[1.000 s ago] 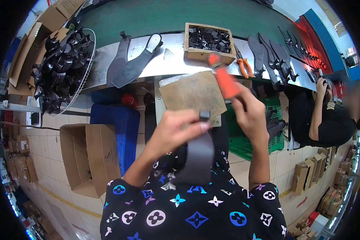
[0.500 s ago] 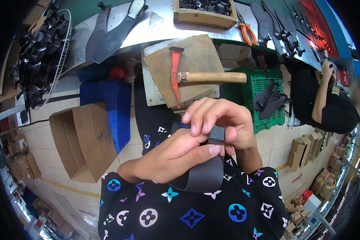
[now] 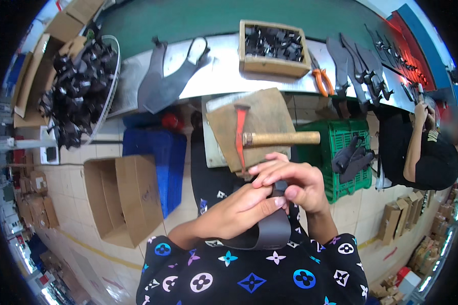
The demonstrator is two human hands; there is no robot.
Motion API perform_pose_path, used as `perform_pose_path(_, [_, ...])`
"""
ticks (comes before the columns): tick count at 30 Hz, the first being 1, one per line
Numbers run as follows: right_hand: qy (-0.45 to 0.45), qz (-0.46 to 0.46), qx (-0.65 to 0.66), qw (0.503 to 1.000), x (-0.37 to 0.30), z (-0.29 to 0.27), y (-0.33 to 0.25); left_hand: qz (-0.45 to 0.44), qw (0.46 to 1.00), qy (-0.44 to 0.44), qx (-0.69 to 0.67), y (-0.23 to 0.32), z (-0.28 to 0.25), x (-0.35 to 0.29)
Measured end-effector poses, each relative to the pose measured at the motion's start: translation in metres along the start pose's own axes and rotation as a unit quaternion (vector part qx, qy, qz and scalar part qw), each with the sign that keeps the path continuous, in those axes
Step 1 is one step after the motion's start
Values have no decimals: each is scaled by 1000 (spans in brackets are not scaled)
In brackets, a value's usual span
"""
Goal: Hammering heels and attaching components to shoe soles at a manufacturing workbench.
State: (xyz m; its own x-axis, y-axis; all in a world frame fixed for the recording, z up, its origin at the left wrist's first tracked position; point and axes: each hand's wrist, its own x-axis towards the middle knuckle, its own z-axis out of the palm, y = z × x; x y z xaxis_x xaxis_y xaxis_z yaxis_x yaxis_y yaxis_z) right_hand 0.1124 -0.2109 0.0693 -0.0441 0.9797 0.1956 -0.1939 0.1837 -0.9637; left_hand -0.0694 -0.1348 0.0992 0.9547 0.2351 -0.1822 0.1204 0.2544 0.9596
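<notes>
My two hands meet in front of my torso around a dark grey shoe sole (image 3: 274, 233), its curved broad part hanging below them. My left hand (image 3: 239, 211) is closed round its narrow end, thumb lying along the side. At that end a small dark square block (image 3: 279, 188) shows between the hands. My right hand (image 3: 300, 185) curls over the block, with fingertips touching the left hand and thumb beside the block. The fingers hide how block and sole join. Beyond my hands, a hammer (image 3: 280, 138) with red head and wooden handle lies on a brown board (image 3: 269, 114).
A wooden box (image 3: 275, 66) of small black pieces, orange-handled pliers (image 3: 321, 80) and dark soles (image 3: 160, 84) lie on the metal bench. Black heels (image 3: 81, 91) fill a basket at left. Cartons (image 3: 137, 198), a blue crate (image 3: 170, 168) and a green crate (image 3: 336, 178) stand below. A co-worker (image 3: 422, 152) works at right.
The view has shifted, so the bench and hammer appear lower and further right. My right fingers have come down closer over the block, which shows less now. Both hands keep hold.
</notes>
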Motion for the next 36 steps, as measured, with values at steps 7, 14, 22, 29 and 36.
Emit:
perform_pose_path(7, [68,-81,-138,985,-8,-23,9,29,982,20,183,8,2,41])
perform_pose_path(14, [200,-48,-236,950,31,-111,8,79,872,377,303,49,-56,57])
perform_pose_path(22, [359,-20,-619,698,22,-276,69,74,579,642,497,-3,-206,62])
perform_pose_path(29, [378,-65,-21,923,57,-154,-33,178,624,519,556,4,-133,66])
perform_pose_path(36, [-12,-52,80,995,39,-1,-45,358,653,471,473,26,-56,43])
